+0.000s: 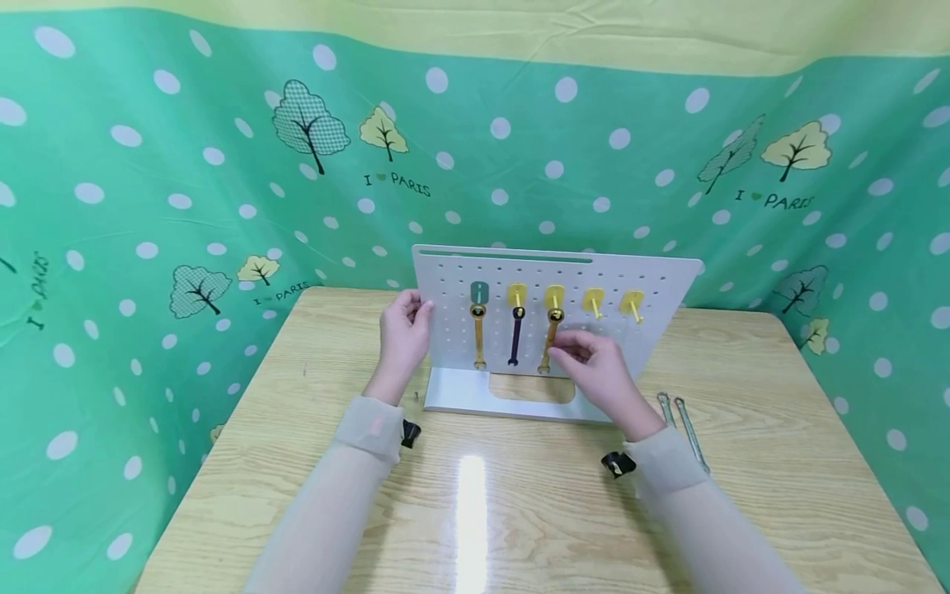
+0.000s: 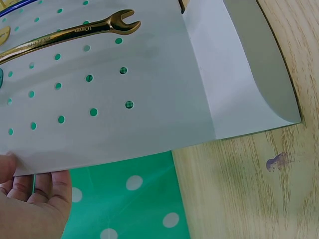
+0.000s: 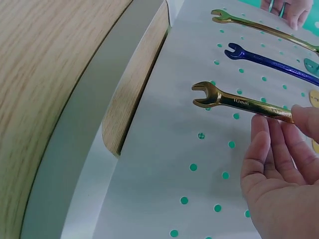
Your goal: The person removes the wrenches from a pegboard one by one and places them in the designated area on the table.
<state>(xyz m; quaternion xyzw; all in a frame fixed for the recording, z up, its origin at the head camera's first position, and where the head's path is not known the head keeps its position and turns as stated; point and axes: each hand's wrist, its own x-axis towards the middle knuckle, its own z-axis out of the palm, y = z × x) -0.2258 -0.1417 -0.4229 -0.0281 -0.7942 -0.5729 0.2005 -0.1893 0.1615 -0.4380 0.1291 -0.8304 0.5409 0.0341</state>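
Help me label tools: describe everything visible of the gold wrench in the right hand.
The gold combination wrench looks like shiny metal, with "10mm" on its slim shaft, an open end below and a ring end above. Slightly tilted before the white pegboard, its ring apparently sits around the yellow middle hook. The right hand pinches the shaft between thumb and fingers.

I get a bright head view: light from above lays a white glare down the pale wood-grain table [image 1: 245, 462], with soft shadows beside the pale-sleeved forearms [image 1: 322, 511]. The white-dotted green fabric curtain [image 1: 475, 169] stretches toward the edges. My right-wrist view looks greyer, highlights glinting on the gold metal wrench [image 3: 249, 104].
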